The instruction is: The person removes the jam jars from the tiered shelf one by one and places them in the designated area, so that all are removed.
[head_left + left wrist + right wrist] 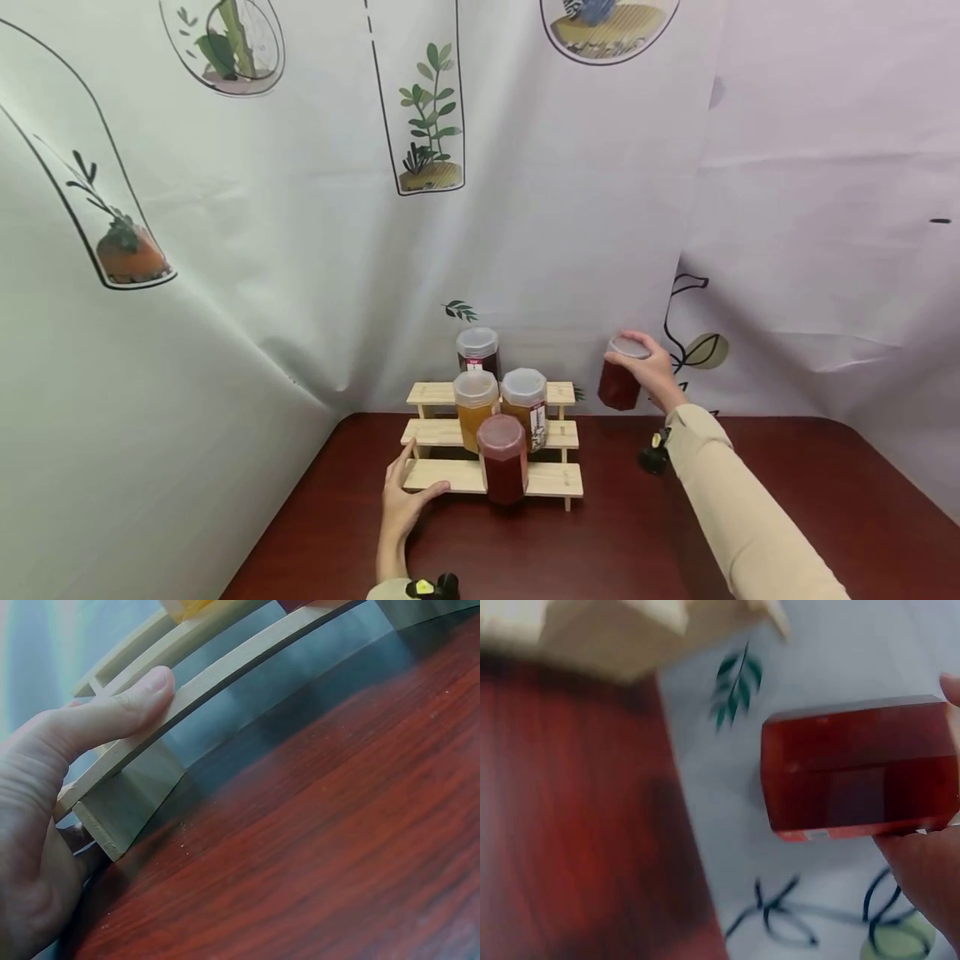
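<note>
My right hand (654,372) grips a dark red jar (618,385) near its pale lid, holding it in the air to the right of a three-step wooden display stand (453,473). In the right wrist view this red jar (855,771) lies sideways across the picture, fingers around its lid end. At the stand's left end, my left hand (401,507) holds the lowest step; the left wrist view shows the thumb (124,712) along that step's edge and fingers partly hidden behind its end. On the stand are another red jar (503,467), two amber jars (474,412) and a dark jar (477,346).
The stand is on a dark red wood-grain table (600,533), close to its back edge. A white curtain (555,233) printed with plants hangs right behind and along the left side. The red jar on the lowest step is in front of the amber ones.
</note>
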The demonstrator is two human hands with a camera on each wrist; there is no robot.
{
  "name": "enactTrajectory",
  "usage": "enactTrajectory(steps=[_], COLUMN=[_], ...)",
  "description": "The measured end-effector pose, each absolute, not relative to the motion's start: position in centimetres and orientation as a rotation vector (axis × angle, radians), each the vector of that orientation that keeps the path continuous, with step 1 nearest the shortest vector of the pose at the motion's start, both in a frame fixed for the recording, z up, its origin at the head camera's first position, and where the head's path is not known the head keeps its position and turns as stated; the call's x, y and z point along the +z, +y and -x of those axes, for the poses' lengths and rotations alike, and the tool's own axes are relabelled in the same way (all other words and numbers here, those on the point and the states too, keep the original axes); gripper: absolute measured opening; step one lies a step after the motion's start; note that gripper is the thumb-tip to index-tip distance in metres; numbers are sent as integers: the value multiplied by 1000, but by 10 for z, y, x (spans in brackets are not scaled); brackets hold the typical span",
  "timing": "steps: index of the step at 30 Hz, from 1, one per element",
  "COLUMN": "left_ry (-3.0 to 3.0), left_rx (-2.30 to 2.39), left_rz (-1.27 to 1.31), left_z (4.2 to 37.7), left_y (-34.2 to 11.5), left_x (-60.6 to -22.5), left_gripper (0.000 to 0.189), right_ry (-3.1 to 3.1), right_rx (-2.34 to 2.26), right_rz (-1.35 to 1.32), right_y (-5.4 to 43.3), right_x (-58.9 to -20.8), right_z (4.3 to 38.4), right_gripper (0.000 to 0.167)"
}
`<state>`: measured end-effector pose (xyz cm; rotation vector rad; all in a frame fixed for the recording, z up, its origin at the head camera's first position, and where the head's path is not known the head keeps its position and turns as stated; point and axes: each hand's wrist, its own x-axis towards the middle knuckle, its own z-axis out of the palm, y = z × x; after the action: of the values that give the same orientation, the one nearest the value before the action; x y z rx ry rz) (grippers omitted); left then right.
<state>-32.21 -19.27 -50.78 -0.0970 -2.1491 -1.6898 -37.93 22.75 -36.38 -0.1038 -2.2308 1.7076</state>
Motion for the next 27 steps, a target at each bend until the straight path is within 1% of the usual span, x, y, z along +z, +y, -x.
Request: enactTrajectory(steps=[5,11,13,17,19,23,27], left_ry=[-2155,-2130,-2135,-2148,-2144,-2136,-2149], left_rx=[-1697,-1735,-1753,-1774,-1782,-1797,-1794], left_rz=[78,98,108,105,87,42,21], left_z=[321,321,321,318,317,319,326], left_y=[-197,-193,-191,-189,-188,-188,-188], left_x=[-507,-506,-507,-513,-515,-512,-504], left_gripper=[91,89,89,89,90,92,93], right_ry=[-2301,-2267,-2255,-2300,-2343,-2398,-2408], right_rx=[1677,1652,1656,1705,1725,1732,1745], right_rz=[121,165,204,253,247,186,183], right_y=[250,261,262,256,254,250,252], right_x=[-382,-402,-414,-444,-453,-454,-452], right_z=[365,359,355,347,345,349,356], right_gripper=[69,71,74,86,92,97,100])
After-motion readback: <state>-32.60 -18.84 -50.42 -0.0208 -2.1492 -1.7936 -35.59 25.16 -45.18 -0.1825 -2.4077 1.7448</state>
